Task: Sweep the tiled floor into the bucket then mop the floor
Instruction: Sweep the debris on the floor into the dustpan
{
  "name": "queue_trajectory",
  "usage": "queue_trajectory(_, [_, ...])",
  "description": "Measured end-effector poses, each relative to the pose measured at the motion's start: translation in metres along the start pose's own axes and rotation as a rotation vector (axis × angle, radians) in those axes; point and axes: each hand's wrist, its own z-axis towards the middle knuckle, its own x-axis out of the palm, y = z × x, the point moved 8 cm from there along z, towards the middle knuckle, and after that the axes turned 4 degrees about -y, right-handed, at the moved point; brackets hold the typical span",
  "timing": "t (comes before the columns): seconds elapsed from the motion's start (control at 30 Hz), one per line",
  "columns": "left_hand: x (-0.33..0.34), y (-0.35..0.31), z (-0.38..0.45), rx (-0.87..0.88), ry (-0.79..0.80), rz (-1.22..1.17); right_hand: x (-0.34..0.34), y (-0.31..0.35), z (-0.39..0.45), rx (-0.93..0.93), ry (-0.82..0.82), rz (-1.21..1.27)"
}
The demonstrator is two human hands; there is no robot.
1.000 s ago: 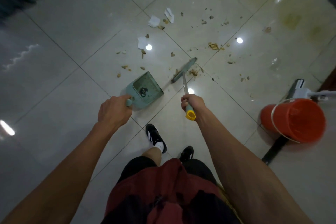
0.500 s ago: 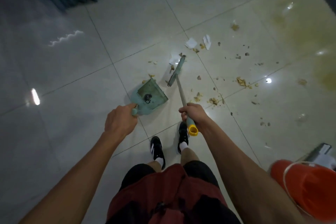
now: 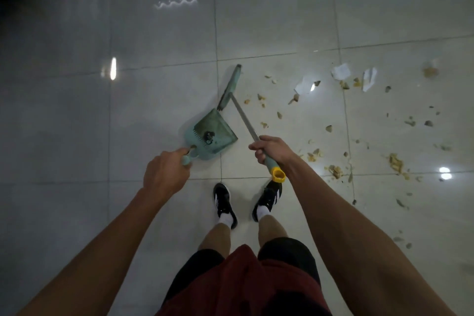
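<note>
- While the left hand [image 3: 165,173] curls round the dustpan [image 3: 211,133] handle, the pale green pan sits flat on the tiled floor [image 3: 282,20], grimy inside.
- Right hand [image 3: 270,150] clamps the broom [image 3: 241,108] pole above its yellow cap; green head touches the floor beside the pan's mouth.
- Crumbs [image 3: 334,170] and paper scraps [image 3: 341,71] lie scattered to the right.
- Left fingertips are hidden under the palm.
</note>
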Motion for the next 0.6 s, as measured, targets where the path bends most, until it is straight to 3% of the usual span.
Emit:
queue_trajectory(0.13, [0.005,0.016,-0.011,-0.110,-0.018,-0.103,0.024,0.000,0.022,0.031,0.045,-0.061])
queue_trajectory(0.33, [0.015,0.035,-0.022,-0.190,-0.022,-0.174,0.015,0.001,0.045,0.029,-0.021,-0.237])
queue_trajectory(0.47, [0.019,0.044,-0.027,-0.188,-0.015,-0.175,-0.016,0.004,0.049,-0.001,-0.220,-0.817])
queue_trajectory(0.6, [0.021,0.048,-0.027,-0.135,-0.016,-0.150,-0.022,0.001,0.041,-0.015,-0.293,-1.130])
